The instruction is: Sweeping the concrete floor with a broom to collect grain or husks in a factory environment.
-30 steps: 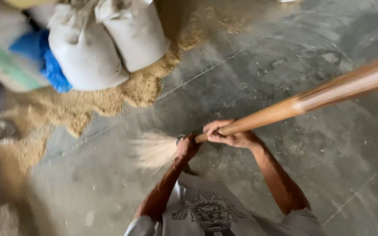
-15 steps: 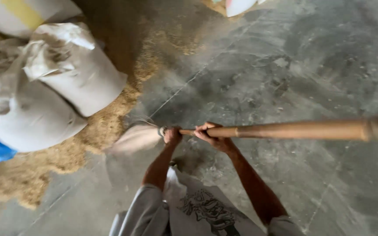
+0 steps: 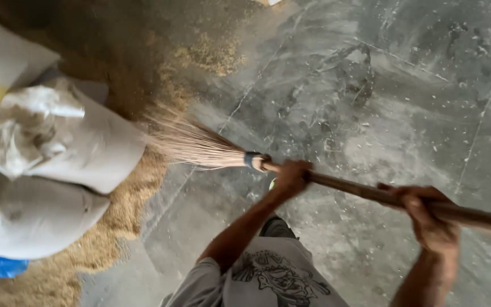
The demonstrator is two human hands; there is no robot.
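My left hand (image 3: pixel 292 176) and right hand (image 3: pixel 430 219) are both wrapped tight around the long brown wooden broom handle (image 3: pixel 370 194), its straw bristles (image 3: pixel 191 142) fanned over scattered tan grain husk (image 3: pixel 126 210) beside the stuffed pale sacks (image 3: pixel 58 153), mid-sweep I judge, wanting a firm drag across the grey concrete floor (image 3: pixel 370 102).

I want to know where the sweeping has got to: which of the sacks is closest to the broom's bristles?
The upper pale sack with the bunched, tied top; the broom bristles almost reach its right side. The sack below and the yellow-marked one lie farther left.
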